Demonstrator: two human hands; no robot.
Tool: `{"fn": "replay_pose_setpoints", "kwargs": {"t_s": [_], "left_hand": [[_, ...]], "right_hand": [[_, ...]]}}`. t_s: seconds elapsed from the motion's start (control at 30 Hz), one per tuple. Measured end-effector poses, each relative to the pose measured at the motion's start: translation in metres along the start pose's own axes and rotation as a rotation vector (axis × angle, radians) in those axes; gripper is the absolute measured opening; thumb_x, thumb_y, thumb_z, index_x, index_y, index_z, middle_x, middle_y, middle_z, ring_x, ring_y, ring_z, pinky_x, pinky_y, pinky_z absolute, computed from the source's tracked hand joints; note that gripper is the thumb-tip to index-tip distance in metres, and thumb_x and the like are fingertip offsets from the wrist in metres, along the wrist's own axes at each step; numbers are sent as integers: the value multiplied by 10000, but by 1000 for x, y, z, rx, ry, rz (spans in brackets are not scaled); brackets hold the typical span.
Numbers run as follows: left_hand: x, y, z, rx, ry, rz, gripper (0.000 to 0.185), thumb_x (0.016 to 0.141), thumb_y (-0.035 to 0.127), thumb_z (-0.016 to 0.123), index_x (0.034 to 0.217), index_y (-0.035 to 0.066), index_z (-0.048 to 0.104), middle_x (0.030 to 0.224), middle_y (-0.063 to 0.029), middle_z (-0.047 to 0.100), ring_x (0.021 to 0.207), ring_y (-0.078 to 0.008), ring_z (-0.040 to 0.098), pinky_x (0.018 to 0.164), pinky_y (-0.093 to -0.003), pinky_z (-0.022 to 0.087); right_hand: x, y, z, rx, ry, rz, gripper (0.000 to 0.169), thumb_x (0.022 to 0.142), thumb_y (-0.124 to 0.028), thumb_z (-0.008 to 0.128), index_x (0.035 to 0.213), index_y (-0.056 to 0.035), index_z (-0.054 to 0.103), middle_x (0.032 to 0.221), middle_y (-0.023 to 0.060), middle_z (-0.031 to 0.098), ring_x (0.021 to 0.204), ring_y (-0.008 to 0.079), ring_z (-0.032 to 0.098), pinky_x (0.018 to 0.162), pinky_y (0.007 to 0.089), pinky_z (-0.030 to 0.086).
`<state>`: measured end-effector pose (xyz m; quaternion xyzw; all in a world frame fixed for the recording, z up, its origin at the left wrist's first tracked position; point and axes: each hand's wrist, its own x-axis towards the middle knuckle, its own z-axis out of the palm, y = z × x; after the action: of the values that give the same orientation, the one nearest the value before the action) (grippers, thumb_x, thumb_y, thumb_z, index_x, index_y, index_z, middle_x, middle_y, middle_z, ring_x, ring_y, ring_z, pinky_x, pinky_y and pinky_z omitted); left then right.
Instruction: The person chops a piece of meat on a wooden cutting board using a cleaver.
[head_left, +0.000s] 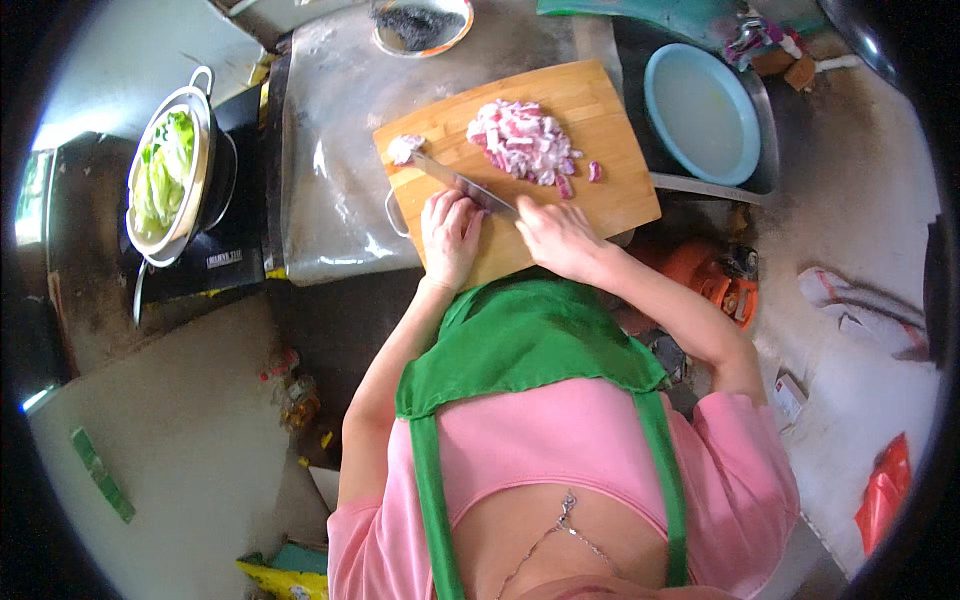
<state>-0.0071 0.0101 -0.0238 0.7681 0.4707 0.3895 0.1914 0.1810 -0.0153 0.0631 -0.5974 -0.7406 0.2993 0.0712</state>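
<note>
My right hand (556, 234) is closed around the handle of a kitchen knife (457, 180), whose blade points up and left across a wooden cutting board (615, 150). Against the blade's near side, my left hand (451, 229) presses a small piece of raw meat (484, 211) to the board with curled fingers; most of that piece is hidden. A heap of chopped raw meat (521, 142) lies on the far middle of the board. One small bit sits apart to its right. By the knife's tip is a pale lump of meat or fat (405, 148).
To the left, a strainer of leafy green vegetables (161, 176) rests on a pan over a stove (232, 255). A bowl with dark contents (420, 28) stands beyond the board on the metal counter (330, 150). A light-blue basin (703, 112) sits in the sink (769, 142) at right.
</note>
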Motion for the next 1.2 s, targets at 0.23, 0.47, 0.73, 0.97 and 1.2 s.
{"fn": "replay_pose_setpoints", "kwargs": {"t_s": [0.23, 0.47, 0.73, 0.97, 1.2], "left_hand": [[6, 11, -2, 132, -97, -9, 190, 765, 111, 701, 928, 50, 626, 937, -103, 581, 977, -309, 526, 871, -432, 408], [29, -3, 22, 48, -157, 22, 209, 818, 26, 636, 1025, 39, 611, 1011, -139, 590, 841, -313, 597, 724, -416, 477], [45, 15, -9, -358, 120, -184, 250, 857, -62, 582, 1089, 21, 624, 1084, -120, 667, 872, -189, 671, 768, -289, 528], [62, -60, -54, -163, 268, -395, 169, 874, 34, 619, 1034, 55, 670, 953, -80, 681, 767, -163, 629, 702, -290, 510], [72, -82, -36, 121, 21, -207, 304, 813, 126, 671, 1105, 48, 646, 1054, -135, 633, 1011, -318, 529, 909, -409, 437]], "right_hand": [[-34, 54, -46, 35, 234, 84, 241, 929, -234, 532, 866, -2, 504, 686, 244, 607, 678, 426, 620, 610, 512, 480], [-47, 56, -57, 295, 593, 47, 225, 921, -195, 591, 882, 18, 529, 680, 212, 601, 640, 398, 603, 564, 442, 453], [-61, 46, -40, -13, 441, 13, 169, 917, -179, 582, 912, -27, 508, 589, 182, 581, 561, 386, 606, 509, 477, 459], [-34, 7, -19, -96, 29, -122, 156, 912, -181, 523, 852, -45, 478, 585, 191, 588, 592, 405, 618, 576, 517, 482], [-17, 53, -36, -37, 198, 12, 182, 918, -206, 542, 900, -30, 501, 673, 219, 615, 653, 430, 615, 608, 523, 478]]}}
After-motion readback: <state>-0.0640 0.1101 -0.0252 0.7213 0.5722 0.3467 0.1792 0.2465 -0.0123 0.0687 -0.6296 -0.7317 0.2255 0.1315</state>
